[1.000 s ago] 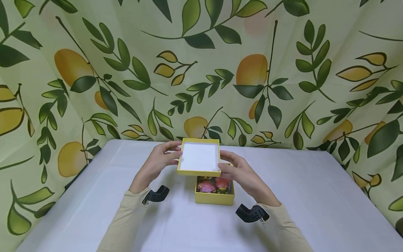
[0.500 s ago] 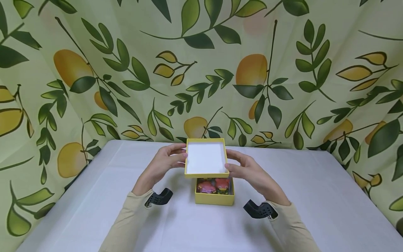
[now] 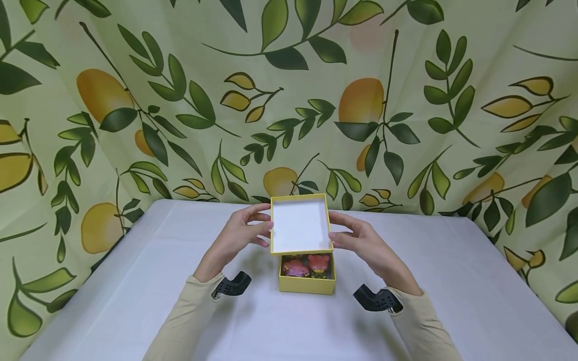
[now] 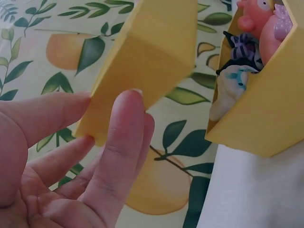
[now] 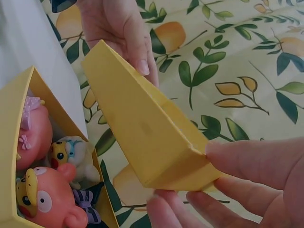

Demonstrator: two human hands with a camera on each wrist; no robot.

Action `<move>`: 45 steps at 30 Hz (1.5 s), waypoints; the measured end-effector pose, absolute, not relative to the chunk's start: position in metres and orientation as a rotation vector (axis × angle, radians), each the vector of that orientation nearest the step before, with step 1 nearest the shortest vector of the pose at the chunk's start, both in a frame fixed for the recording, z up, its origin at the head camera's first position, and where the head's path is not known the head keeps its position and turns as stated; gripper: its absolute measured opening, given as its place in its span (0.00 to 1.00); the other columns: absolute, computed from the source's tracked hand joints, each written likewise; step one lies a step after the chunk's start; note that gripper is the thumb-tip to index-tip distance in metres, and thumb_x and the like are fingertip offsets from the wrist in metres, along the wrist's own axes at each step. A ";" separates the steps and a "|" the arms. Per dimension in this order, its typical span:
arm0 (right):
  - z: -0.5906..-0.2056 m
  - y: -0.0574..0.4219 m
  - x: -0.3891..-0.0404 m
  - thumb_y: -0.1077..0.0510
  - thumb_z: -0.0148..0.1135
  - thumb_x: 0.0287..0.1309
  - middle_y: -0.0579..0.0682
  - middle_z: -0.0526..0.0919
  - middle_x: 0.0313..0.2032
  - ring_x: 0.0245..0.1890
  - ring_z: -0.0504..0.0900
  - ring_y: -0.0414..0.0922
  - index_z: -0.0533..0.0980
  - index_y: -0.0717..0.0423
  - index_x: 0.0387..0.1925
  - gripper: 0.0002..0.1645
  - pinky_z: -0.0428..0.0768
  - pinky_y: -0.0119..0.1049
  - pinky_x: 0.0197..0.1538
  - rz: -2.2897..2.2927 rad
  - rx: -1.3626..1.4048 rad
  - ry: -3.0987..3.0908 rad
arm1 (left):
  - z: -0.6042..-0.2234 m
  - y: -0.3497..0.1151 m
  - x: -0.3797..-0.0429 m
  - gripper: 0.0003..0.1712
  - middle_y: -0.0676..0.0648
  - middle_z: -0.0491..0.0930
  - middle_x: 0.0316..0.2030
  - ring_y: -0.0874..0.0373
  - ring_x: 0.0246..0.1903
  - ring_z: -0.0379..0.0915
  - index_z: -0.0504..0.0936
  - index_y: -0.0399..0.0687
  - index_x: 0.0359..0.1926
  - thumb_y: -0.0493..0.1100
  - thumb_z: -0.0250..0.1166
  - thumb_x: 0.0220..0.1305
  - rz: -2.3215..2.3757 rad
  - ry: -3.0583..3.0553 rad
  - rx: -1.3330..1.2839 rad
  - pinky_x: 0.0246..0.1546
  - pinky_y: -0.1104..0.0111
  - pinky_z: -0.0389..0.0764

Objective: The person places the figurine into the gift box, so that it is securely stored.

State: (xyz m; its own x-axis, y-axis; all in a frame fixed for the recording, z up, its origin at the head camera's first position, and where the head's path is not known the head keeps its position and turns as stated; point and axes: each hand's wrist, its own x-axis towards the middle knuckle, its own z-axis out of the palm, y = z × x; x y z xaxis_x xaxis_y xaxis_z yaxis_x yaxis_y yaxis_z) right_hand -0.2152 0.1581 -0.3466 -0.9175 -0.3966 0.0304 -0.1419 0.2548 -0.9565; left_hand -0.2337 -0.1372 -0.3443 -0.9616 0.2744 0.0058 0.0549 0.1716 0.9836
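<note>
In the head view, my left hand (image 3: 237, 230) and right hand (image 3: 368, 243) hold a yellow box lid (image 3: 300, 224) between them, thumbs and fingers at its opposite sides. Its white inside faces me, tilted up. Below and just in front is the open yellow box (image 3: 307, 286), standing on the table; the lid hides its back part. Small toy figures fill it, among them a pink figure (image 3: 295, 268) and a red-pink one (image 3: 318, 264). The right wrist view shows a pink figure with a yellow beak (image 5: 32, 187) and a cream figure (image 5: 78, 161) inside the box.
A white cloth covers the table (image 3: 144, 301). Behind it hangs a pale curtain (image 3: 180, 140) printed with leaves and orange fruit. Black wrist cameras (image 3: 232, 284) sit on both wrists, below the beige sleeves.
Both hands have carried the lid to the right, from the box's left to above its back, and its white inside now tips more toward me. The box has stayed in place.
</note>
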 end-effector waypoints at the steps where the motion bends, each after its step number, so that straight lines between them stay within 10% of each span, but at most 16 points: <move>1: -0.347 0.158 -0.215 0.56 0.59 0.68 0.59 0.63 0.72 0.61 0.78 0.53 0.59 0.59 0.73 0.36 0.76 0.49 0.65 -1.718 -0.507 2.323 | -0.344 -0.137 -0.234 0.33 0.34 0.73 0.56 0.55 0.36 0.82 0.64 0.39 0.71 0.36 0.63 0.67 1.896 2.263 0.319 0.36 0.63 0.89; 13: -0.342 0.159 -0.214 0.57 0.63 0.66 0.59 0.68 0.68 0.58 0.79 0.54 0.63 0.53 0.73 0.36 0.79 0.39 0.58 -1.722 -0.454 2.414 | -0.338 -0.139 -0.232 0.31 0.37 0.72 0.51 0.56 0.38 0.80 0.65 0.32 0.69 0.35 0.62 0.68 1.929 2.205 0.400 0.46 0.60 0.88; 26: -0.336 0.157 -0.207 0.53 0.59 0.70 0.59 0.71 0.63 0.58 0.78 0.54 0.65 0.47 0.72 0.31 0.79 0.48 0.63 -1.777 -0.344 2.467 | -0.328 -0.141 -0.224 0.30 0.42 0.72 0.46 0.48 0.41 0.79 0.67 0.46 0.70 0.37 0.63 0.68 1.961 2.183 0.516 0.43 0.57 0.89; 33: -0.331 0.154 -0.206 0.42 0.51 0.73 0.58 0.73 0.63 0.59 0.79 0.53 0.66 0.52 0.69 0.31 0.80 0.43 0.63 -1.851 -0.240 2.467 | -0.327 -0.139 -0.222 0.30 0.38 0.74 0.49 0.53 0.41 0.81 0.69 0.47 0.69 0.36 0.64 0.67 1.965 2.237 0.568 0.47 0.59 0.88; 45: -0.331 0.152 -0.208 0.53 0.47 0.76 0.61 0.66 0.68 0.67 0.71 0.58 0.60 0.61 0.71 0.29 0.74 0.42 0.67 -1.948 -0.198 2.347 | -0.332 -0.131 -0.220 0.28 0.39 0.76 0.56 0.54 0.52 0.78 0.75 0.43 0.64 0.31 0.65 0.63 1.985 2.336 0.643 0.52 0.65 0.83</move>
